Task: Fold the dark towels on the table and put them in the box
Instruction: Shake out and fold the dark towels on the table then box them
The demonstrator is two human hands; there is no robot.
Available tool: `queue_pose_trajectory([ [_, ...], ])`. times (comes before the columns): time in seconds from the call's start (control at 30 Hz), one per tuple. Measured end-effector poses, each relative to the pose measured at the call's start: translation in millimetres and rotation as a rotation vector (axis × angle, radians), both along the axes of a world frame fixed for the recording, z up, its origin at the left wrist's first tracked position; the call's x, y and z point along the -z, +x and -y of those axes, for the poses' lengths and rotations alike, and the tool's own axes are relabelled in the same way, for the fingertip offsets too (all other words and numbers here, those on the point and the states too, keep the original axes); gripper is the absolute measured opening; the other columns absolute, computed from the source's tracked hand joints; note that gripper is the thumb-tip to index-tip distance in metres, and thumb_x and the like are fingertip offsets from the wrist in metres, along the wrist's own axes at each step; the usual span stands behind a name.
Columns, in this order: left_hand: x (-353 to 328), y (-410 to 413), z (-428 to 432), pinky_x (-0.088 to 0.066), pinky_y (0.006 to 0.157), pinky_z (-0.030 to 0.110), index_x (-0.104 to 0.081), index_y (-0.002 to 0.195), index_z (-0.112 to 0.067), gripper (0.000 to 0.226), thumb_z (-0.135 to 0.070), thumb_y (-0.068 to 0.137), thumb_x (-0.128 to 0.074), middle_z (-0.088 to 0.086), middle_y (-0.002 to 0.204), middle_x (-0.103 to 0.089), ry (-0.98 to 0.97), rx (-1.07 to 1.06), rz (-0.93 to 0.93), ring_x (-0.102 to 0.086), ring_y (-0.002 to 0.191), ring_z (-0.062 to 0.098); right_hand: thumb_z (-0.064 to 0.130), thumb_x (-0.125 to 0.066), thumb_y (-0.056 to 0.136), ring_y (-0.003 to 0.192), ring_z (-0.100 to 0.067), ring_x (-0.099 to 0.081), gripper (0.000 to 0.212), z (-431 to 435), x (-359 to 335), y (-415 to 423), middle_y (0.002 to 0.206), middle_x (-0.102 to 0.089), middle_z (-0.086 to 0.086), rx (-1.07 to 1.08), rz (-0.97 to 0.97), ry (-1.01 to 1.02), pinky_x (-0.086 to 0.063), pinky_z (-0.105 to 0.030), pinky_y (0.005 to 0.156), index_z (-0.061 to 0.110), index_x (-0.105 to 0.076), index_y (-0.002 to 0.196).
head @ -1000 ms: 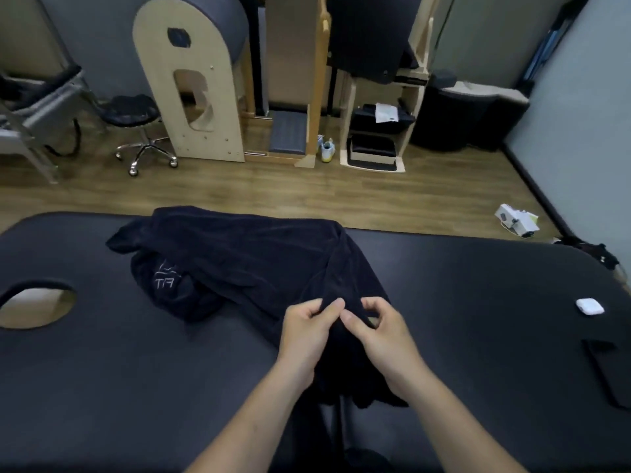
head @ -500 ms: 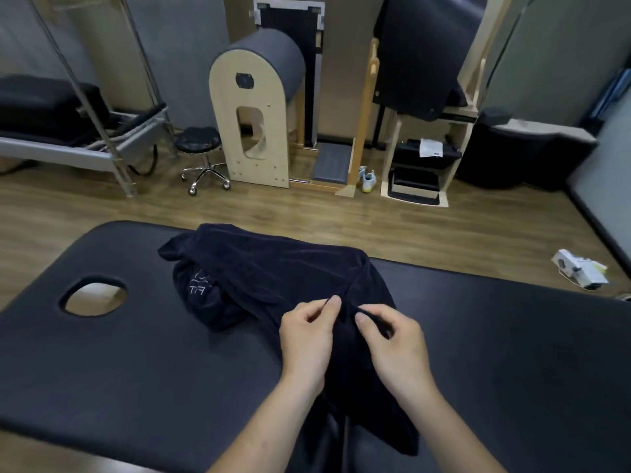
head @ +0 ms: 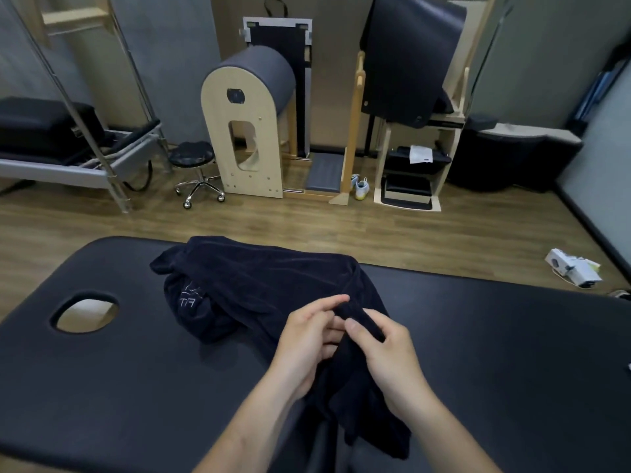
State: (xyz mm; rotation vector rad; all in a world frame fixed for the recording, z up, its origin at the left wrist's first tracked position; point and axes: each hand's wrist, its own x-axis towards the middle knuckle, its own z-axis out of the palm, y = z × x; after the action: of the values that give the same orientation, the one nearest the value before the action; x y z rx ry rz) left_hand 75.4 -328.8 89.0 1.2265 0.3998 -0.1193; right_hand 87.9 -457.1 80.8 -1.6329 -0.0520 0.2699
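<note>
Together, left hand [head: 307, 339] and right hand [head: 386, 356] pinch the pale-lettered dark towel [head: 266, 281].

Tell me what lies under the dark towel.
The black padded table shows around the dark towel and runs beneath it. Whatever lies within the bunched folds is covered.

A: What covers the arms?

B: Skin only. The slim bare left forearm [head: 252, 421] and the slim bare right forearm [head: 440, 431] show uncovered from the lower edge of the view up to the wrists.

A: And the hands?

B: The bare left hand [head: 309, 339] and the bare right hand [head: 386, 349] look alike, with slender fingers. The right thumb has a short, rounded nail [head: 351, 325], cut close.
</note>
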Motion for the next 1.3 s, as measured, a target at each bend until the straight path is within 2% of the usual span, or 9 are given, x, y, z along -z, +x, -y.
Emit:
queue_pose_trajectory([
  [0.2,-6.1,11.1,5.3,-0.052,0.054,0.023,-0.075,0.099,-0.009,0.015,0.000,0.087,-0.069,0.007,0.078,-0.069,0.100,-0.027,0.154,-0.065,0.064,0.013,0.013,-0.059,0.099,0.114,-0.011,-0.066,0.024,10.5,0.0,7.6,0.115,-0.074,0.006,0.107,0.038,0.040,-0.050,-0.042,0.104,0.024,-0.074,0.115],
  [0.33,-10.6,20.6,7.6,-0.048,0.055,0.021,-0.071,0.085,-0.010,0.006,-0.004,0.085,-0.073,0.000,0.068,-0.064,0.228,0.002,0.231,-0.058,0.060,0.009,0.003,-0.055,0.099,0.108,-0.007,-0.067,0.032,16.7,-8.6,10.3,0.108,-0.075,0.012,0.152,0.045,0.080,-0.053,-0.026,0.097,0.030,-0.073,0.104],
  [0.47,-9.4,27.6,5.5,-0.041,0.064,0.020,-0.061,0.071,-0.015,0.020,-0.013,0.083,-0.076,-0.005,0.069,-0.055,0.391,0.055,0.326,-0.047,0.066,0.008,0.000,-0.054,0.098,0.109,-0.007,-0.067,0.031,21.1,-11.9,9.5,0.111,-0.074,0.008,0.162,0.053,0.106,-0.051,-0.029,0.100,0.023,-0.072,0.108],
  [0.6,-5.1,28.2,9.9,-0.035,0.055,0.017,-0.054,0.070,-0.012,0.026,-0.010,0.085,-0.075,-0.006,0.058,-0.046,0.328,0.121,0.347,-0.038,0.056,0.007,-0.003,-0.052,0.098,0.105,-0.006,-0.068,0.036,19.8,-13.1,3.7,0.107,-0.075,0.009,0.130,0.071,0.094,-0.052,-0.023,0.095,0.027,-0.072,0.105],
  [0.77,-2.1,24.4,11.5,-0.049,0.071,0.037,-0.075,0.086,-0.018,0.013,-0.029,0.079,-0.076,0.027,0.078,-0.065,0.290,0.185,0.360,-0.059,0.072,0.024,-0.006,-0.050,0.098,0.106,-0.007,-0.069,0.038,19.5,-14.5,0.7,0.107,-0.076,0.006,0.078,0.101,0.083,-0.053,-0.023,0.094,0.021,-0.074,0.107],
  [0.87,-6.5,31.2,6.2,-0.045,0.062,0.031,-0.073,0.066,-0.021,0.019,-0.014,0.084,-0.076,0.006,0.060,-0.060,0.402,0.165,0.361,-0.054,0.062,0.011,-0.003,-0.060,0.094,0.101,-0.008,-0.070,0.031,21.8,-16.7,3.5,0.104,-0.075,0.001,0.071,0.152,0.028,-0.055,-0.025,0.091,0.021,-0.072,0.109],
  [1.0,-44.9,64.3,-0.9,-0.036,0.055,0.026,-0.066,0.057,-0.025,0.030,-0.012,0.083,-0.076,-0.010,0.055,-0.051,0.528,0.034,0.474,-0.043,0.055,0.006,0.012,-0.072,0.088,0.077,-0.017,-0.067,0.021,31.5,-11.2,36.4,0.086,-0.069,0.000,0.171,0.142,-0.271,-0.054,-0.031,0.071,0.029,-0.062,0.092],
  [1.1,-104.4,87.5,-9.8,-0.047,0.058,0.025,-0.070,0.071,-0.018,0.017,-0.016,0.087,-0.072,-0.004,0.064,-0.063,0.547,-0.023,0.649,-0.057,0.062,0.009,0.022,-0.070,0.090,0.083,-0.019,-0.065,0.011,55.2,5.1,76.9,0.080,-0.069,0.003,0.170,0.018,-0.628,-0.052,-0.035,0.076,0.020,-0.064,0.081],
  [1.3,-218.3,121.8,-55.9,-0.040,0.060,0.021,-0.066,0.067,-0.027,0.024,-0.023,0.090,-0.070,-0.018,0.059,-0.057,0.635,-0.277,0.917,-0.051,0.061,0.002,0.014,-0.059,0.087,0.078,-0.019,-0.063,0.017,98.9,13.8,133.4,0.084,-0.068,0.002,0.194,-0.094,-0.873,-0.057,-0.036,0.068,0.027,-0.069,0.081],
])
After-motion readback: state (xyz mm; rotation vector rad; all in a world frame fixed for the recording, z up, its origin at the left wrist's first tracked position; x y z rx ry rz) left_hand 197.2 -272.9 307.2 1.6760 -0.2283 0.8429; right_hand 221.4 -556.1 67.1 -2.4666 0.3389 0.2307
